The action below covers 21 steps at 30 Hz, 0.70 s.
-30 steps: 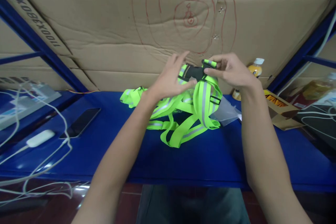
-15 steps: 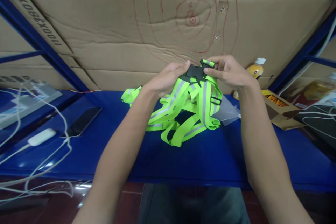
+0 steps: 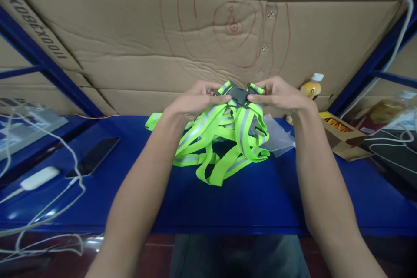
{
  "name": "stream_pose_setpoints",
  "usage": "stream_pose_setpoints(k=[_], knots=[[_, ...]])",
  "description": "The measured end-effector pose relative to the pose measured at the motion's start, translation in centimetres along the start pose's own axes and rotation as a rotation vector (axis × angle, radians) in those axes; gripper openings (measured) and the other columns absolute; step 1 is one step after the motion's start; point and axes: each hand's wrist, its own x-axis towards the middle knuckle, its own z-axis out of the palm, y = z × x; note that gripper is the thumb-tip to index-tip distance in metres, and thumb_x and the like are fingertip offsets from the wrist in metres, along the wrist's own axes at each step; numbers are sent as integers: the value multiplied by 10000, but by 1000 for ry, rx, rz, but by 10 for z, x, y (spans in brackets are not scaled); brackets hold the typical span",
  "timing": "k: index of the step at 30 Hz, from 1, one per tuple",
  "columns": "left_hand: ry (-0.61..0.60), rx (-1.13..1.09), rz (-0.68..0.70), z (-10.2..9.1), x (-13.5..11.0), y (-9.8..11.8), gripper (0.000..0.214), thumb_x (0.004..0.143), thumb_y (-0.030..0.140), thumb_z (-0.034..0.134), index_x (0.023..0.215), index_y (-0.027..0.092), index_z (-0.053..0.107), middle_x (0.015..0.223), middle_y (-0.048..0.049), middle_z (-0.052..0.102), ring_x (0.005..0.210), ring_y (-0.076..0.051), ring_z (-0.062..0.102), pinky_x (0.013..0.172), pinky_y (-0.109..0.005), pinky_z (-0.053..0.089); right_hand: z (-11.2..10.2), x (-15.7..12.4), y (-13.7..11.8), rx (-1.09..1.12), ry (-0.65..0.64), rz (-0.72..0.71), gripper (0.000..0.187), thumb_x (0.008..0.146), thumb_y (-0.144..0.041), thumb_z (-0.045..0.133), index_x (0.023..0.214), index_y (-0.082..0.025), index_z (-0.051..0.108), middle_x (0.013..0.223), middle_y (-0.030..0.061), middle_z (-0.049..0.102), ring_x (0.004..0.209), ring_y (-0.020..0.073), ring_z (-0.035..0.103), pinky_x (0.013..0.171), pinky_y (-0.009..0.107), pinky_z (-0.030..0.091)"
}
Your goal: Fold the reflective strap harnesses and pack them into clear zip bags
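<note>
While my left hand (image 3: 197, 99) and right hand (image 3: 280, 95) are pinching the buckle (image 3: 239, 97), likely the stiffest hold, green straps (image 3: 224, 132) below my grip are drooping, seemingly light and limp.

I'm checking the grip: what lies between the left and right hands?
In the head view, the black side-release buckle on the reflective straps lies between the left hand and the right hand.

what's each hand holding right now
Left hand: closed, pinching the left end of the black buckle.
Right hand: closed, pinching the black buckle's right end.
</note>
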Motion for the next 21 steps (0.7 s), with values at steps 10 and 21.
stream_pose_setpoints(k=[10, 21], knots=[[-3, -252, -94, -6, 9, -13, 392, 960, 504, 897, 913, 126, 804, 865, -119, 809, 807, -266, 831, 819, -403, 724, 5, -1, -10, -88, 187, -142, 516, 831, -699, 920, 806, -217, 737, 773, 17, 633, 706, 166, 514, 614, 328, 405], [59, -131, -20, 16, 9, -17, 388, 675, 174, 1052, 951, 119, 785, 956, -72, 810, 811, -209, 787, 759, -367, 724, 3, 4, 1, -108, 66, -95, 536, 822, -737, 898, 858, -242, 697, 823, 19, 642, 780, 203, 567, 676, 352, 494]])
